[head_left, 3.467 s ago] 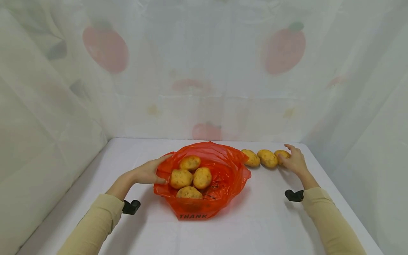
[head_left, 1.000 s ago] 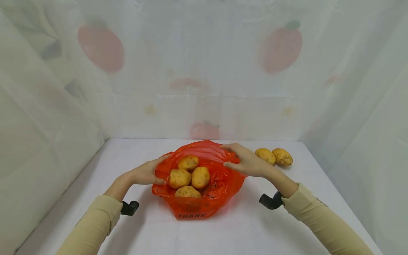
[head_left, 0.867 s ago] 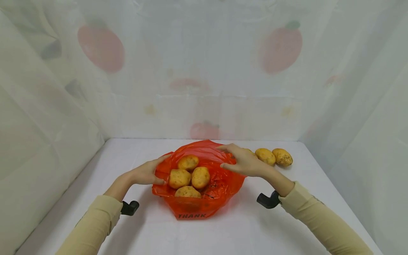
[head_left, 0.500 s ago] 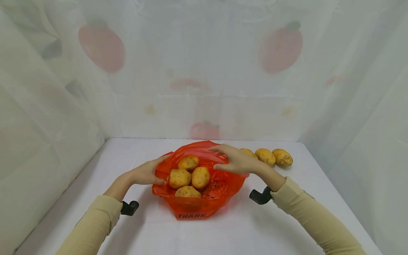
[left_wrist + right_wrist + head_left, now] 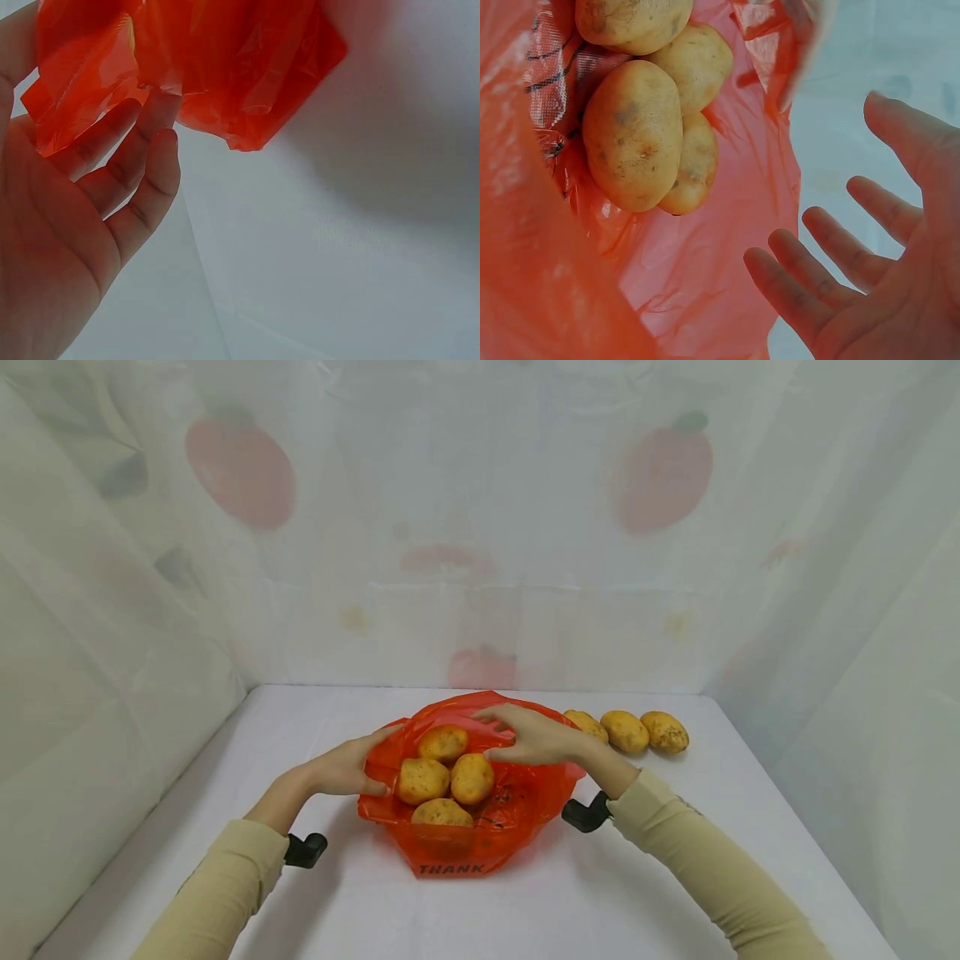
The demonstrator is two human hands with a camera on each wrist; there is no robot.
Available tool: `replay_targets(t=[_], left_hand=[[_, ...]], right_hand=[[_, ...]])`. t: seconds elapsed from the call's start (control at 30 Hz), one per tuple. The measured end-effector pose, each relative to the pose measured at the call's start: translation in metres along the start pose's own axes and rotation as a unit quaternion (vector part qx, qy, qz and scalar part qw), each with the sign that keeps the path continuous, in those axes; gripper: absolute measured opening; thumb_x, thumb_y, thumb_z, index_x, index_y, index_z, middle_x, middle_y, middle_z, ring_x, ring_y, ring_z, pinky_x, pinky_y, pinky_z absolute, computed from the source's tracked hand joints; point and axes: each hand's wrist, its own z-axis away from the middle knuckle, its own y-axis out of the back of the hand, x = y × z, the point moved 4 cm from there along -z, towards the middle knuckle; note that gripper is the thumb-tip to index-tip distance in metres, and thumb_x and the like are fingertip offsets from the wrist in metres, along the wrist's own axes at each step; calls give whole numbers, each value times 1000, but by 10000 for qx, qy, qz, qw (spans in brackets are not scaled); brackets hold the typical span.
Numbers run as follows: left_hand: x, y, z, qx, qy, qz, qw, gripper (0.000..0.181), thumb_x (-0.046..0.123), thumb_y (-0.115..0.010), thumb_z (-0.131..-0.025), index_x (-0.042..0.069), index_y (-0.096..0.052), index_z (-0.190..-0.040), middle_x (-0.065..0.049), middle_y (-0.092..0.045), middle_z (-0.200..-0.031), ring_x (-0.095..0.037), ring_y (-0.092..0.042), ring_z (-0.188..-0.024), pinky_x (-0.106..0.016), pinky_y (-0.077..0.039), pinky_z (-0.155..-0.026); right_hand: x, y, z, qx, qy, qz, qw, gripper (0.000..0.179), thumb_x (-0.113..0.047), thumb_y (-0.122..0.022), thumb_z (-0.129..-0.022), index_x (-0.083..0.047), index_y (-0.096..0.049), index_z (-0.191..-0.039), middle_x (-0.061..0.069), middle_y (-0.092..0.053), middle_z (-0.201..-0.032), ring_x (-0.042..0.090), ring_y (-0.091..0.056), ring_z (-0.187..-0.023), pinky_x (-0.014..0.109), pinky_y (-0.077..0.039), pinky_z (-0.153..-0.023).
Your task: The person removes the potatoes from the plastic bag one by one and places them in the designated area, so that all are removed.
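A red translucent plastic bag (image 5: 532, 793) printed THANK lies with its mouth wide apart on the white table. Several potatoes (image 5: 423, 780) sit inside, towards its left. At the bag's left edge is my left hand (image 5: 341, 768), thumb and fingers spread; in the left wrist view its loosely bent fingers (image 5: 154, 180) touch the plastic. My right hand (image 5: 536, 739) hovers over the bag's right side with nothing in it. In the head view its thumb overlaps the edge of the rightmost bagged potato (image 5: 472, 778). The right wrist view shows its fingers (image 5: 844, 247) spread beside the bag.
Three loose potatoes (image 5: 625, 732) stand in a row at the back right of the white table (image 5: 525, 910); the bag's rim and right arm are close to the leftmost. Pale sheeting (image 5: 480, 627) with fruit prints encloses the back and both sides.
My right hand has left the rightmost loose potato and travelled left to above the bag, still drifting left over the last second. My left hand and the potatoes in the bag stay put.
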Motion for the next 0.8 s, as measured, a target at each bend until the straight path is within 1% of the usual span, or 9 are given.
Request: replay_targets(t=[0.23, 0.4, 0.57, 0.67, 0.8], left_hand=[[0, 0, -1, -18, 68, -4, 10000, 89, 22, -73, -77, 25, -19, -148, -6, -41, -140, -26, -44, -120, -49, -40, -97], [1, 0, -1, -43, 29, 35, 10000, 89, 22, -73, -77, 23, -19, -148, -7, -41, -139, -27, -44, -119, -49, -40, -97], [0, -1, -2, -35, 26, 17, 10000, 89, 22, -73, -76, 24, -19, -148, -7, -41, -140, -27, -43, -120, -49, -40, -98], [0, -2, -2, -36, 25, 7, 10000, 89, 22, -73, -77, 24, -19, -148, -7, -40, -141, -27, -43, -121, -50, -39, -98], [2, -2, -2, -43, -47, 18, 10000, 89, 21, -73, -76, 22, -19, -148, -8, -39, -142, -28, -42, -123, -51, -38, -99]], right_hand=[[1, -4, -14, -38, -128, -254, 9996, 55, -27, -63, -87, -15, -40, -136, 3, -44, -135, 19, -48, -120, 35, -42, -98], [5, -13, -22, -170, -144, -529, 9983, 57, -27, -62, -88, -13, -38, -138, 7, -45, -135, 23, -46, -122, 38, -41, -100], [14, -22, -28, -255, -301, -751, 9964, 58, -26, -62, -88, -14, -37, -139, 9, -44, -137, 29, -43, -125, 38, -40, -101], [20, -26, -30, -270, -397, -848, 9952, 59, -26, -62, -88, -10, -36, -139, 13, -41, -139, 33, -41, -127, 42, -39, -101], [29, -31, -32, -339, -507, -982, 9933, 62, -27, -61, -89, -5, -34, -140, 16, -37, -142, 35, -37, -129, 49, -35, -103]])
